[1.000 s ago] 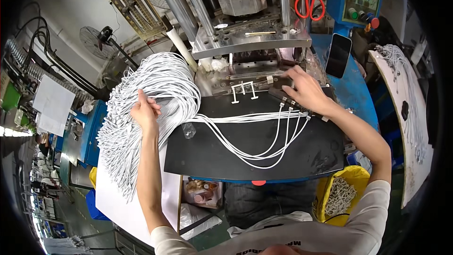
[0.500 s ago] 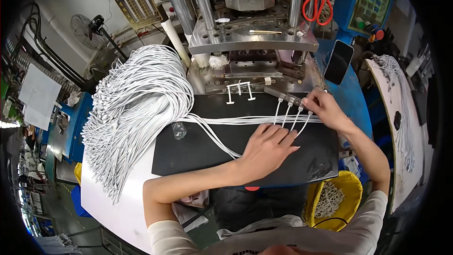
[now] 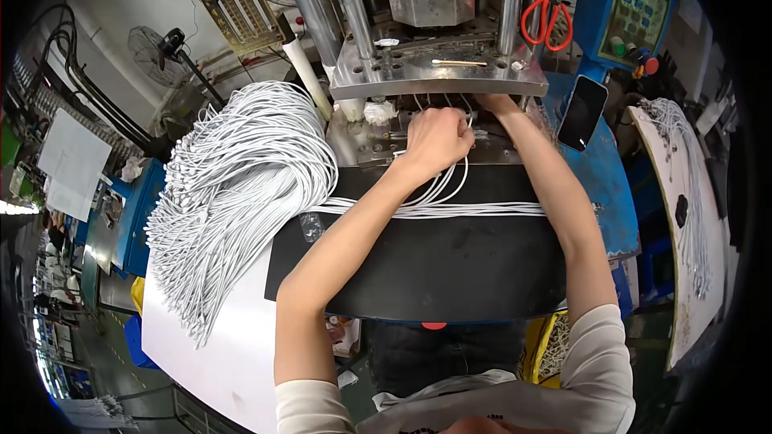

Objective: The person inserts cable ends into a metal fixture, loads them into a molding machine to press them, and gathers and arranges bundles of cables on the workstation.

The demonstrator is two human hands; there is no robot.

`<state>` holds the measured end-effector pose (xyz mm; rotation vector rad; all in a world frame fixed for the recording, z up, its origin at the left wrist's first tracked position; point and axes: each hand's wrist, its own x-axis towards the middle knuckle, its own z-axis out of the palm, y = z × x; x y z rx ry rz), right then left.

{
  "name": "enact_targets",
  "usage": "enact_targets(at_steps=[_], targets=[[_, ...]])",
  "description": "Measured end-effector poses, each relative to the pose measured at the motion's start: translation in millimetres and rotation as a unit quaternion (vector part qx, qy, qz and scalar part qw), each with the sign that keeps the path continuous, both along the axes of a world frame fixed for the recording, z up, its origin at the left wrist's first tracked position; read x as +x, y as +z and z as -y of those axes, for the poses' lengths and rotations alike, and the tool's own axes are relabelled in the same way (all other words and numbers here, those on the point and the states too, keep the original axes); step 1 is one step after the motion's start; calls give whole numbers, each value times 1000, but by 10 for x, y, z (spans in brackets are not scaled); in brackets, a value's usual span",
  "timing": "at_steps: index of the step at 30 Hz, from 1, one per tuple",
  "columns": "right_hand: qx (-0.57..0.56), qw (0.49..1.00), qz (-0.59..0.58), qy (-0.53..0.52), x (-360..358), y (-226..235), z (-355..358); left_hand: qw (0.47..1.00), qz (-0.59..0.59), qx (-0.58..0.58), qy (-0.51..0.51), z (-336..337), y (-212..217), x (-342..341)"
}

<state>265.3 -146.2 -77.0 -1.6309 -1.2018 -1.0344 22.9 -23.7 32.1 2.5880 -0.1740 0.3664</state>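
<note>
The left hand (image 3: 438,138) is curled around thin white cables (image 3: 438,187); the right hand (image 3: 494,102) reaches beneath the thick grey steel plate (image 3: 438,74), its grip hidden.

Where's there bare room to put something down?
On the black mat, between the cables and its near edge, and on the white board, between the bundle and left arm. Crowded: the press, with left hand, right hand and cables.
</note>
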Motion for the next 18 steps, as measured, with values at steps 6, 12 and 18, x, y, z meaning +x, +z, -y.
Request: enact_targets(at_steps=[6,12,18], targets=[[-296,933,-152,-138,-1016,751,120,986,-117,-120,22,-571,-110,-98],[-348,896,35,-274,-1649,479,226,999,32,33,-24,-427,-43,-260],[-413,873,-28,-259,-1614,648,34,988,87,129,-1,-460,-186,-160]])
